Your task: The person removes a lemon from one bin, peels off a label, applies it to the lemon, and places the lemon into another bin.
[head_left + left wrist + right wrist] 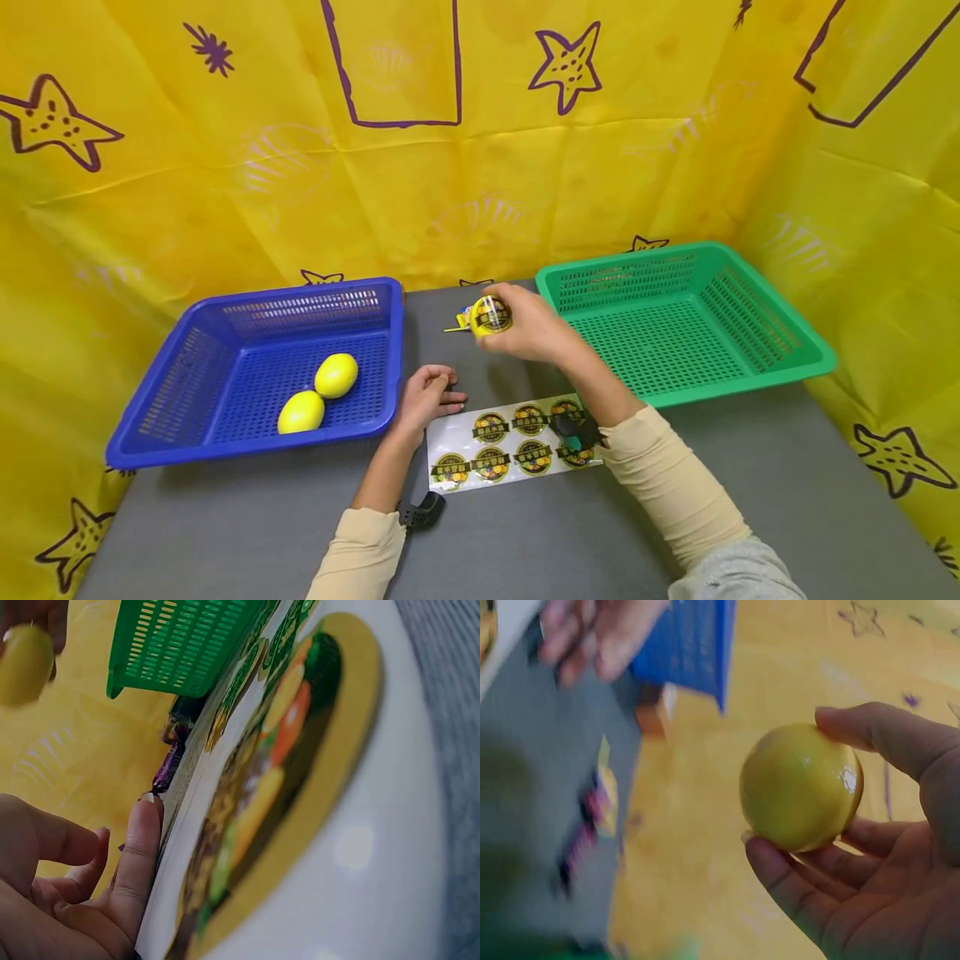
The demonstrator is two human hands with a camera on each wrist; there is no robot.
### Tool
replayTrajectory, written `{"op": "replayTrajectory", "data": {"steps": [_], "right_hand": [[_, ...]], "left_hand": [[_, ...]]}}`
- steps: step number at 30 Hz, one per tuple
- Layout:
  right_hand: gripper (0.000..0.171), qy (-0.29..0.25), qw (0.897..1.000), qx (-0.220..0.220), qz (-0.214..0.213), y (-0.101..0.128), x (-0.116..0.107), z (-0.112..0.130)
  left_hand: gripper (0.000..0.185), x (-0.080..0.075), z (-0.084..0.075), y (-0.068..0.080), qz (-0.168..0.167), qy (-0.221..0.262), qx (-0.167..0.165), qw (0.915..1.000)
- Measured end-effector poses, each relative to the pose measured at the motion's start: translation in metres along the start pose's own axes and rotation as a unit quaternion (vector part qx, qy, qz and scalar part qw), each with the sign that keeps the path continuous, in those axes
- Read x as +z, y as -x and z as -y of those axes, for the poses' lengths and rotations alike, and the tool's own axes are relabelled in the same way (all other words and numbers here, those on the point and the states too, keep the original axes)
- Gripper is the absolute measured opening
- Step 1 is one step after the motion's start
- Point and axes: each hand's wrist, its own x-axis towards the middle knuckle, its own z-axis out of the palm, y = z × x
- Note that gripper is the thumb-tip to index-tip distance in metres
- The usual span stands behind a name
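A yellow lemon (pixel 491 316) is held above the grey table (pixel 750 500), between the blue basket (pixel 187 433) and the green basket (pixel 750 367). It is gripped by the right hand (pixel 528 323), fingers curled round it. A round label on the lemon is shown only by the head view; in the right wrist view a smooth, glossy, unlabelled side (pixel 801 787) is seen between thumb and fingers. The left hand (pixel 426 398) is rested on the table with fingers loosely curled and holding nothing, one fingertip (pixel 146 825) touching the edge of the glossy white sticker sheet (pixel 510 446). Two more lemons (pixel 318 392) are seen lying in the perforated plastic blue basket.
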Motion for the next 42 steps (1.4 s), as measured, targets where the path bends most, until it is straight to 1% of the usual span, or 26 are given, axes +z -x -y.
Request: {"op": "replayTrajectory", "data": {"steps": [2, 5, 8, 11, 12, 14, 17, 20, 22, 25, 28, 31, 37, 39, 42], "right_hand": [[0.071, 0.005, 1.0, 0.012, 0.0, 0.002, -0.023, -0.004], [0.07, 0.008, 0.999, 0.04, 0.008, 0.002, -0.054, -0.02], [0.069, -0.03, 0.996, 0.079, 0.034, -0.002, -0.075, -0.047], [0.068, -0.085, 0.986, 0.125, 0.065, -0.008, -0.086, -0.077], [0.067, -0.098, 0.983, 0.139, 0.075, -0.009, -0.088, -0.086], [0.067, -0.105, 0.977, 0.16, 0.093, -0.013, -0.086, -0.103], [0.07, -0.072, 0.976, 0.169, 0.119, -0.019, -0.077, -0.117], [0.068, -0.026, 0.976, 0.173, 0.132, -0.024, -0.065, -0.126], [0.06, -0.009, 0.975, 0.177, 0.132, -0.026, -0.057, -0.13], [0.044, 0.022, 0.977, 0.177, 0.12, -0.029, -0.051, -0.134], [0.04, 0.048, 0.977, 0.175, 0.11, -0.03, -0.049, -0.135], [0.044, 0.071, 0.976, 0.176, 0.107, -0.031, -0.049, -0.131], [0.056, 0.09, 0.975, 0.173, 0.108, -0.03, -0.049, -0.122], [0.062, 0.098, 0.973, 0.176, 0.115, -0.027, -0.051, -0.121], [0.072, 0.12, 0.967, 0.178, 0.133, -0.02, -0.057, -0.118]], "left_hand": [[0.02, 0.0, 0.0, 0.0, 0.004, -0.005, 0.004, 1.0], [0.02, 0.0, 0.0, 0.0, 0.006, -0.01, 0.007, 0.9999], [0.02, -0.001, 0.0, 0.0, 0.002, -0.012, 0.006, 0.9999], [0.021, -0.002, 0.0, 0.002, 0.003, -0.012, 0.006, 0.9999], [0.021, -0.003, 0.0, 0.003, 0.003, -0.012, 0.006, 0.9999], [0.021, -0.004, 0.001, 0.003, 0.005, -0.011, 0.007, 0.9999], [0.021, -0.006, 0.003, 0.003, 0.001, -0.012, 0.008, 0.9999], [0.02, -0.006, 0.004, 0.001, 0.0, -0.013, 0.009, 0.9999], [0.02, -0.006, 0.004, 0.001, 0.0, -0.012, 0.009, 0.9999], [0.02, -0.004, 0.004, 0.001, 0.0, -0.01, 0.007, 0.9999], [0.02, -0.002, 0.004, 0.001, -0.001, -0.01, 0.005, 0.9999], [0.019, -0.003, 0.002, 0.001, -0.003, -0.011, 0.004, 0.9999], [0.017, -0.004, -0.001, 0.002, -0.012, -0.017, 0.015, 0.9997], [0.016, -0.003, 0.0, 0.003, -0.012, -0.023, 0.019, 0.9995], [0.017, -0.001, 0.002, 0.003, -0.002, -0.034, 0.019, 0.9992]]}}
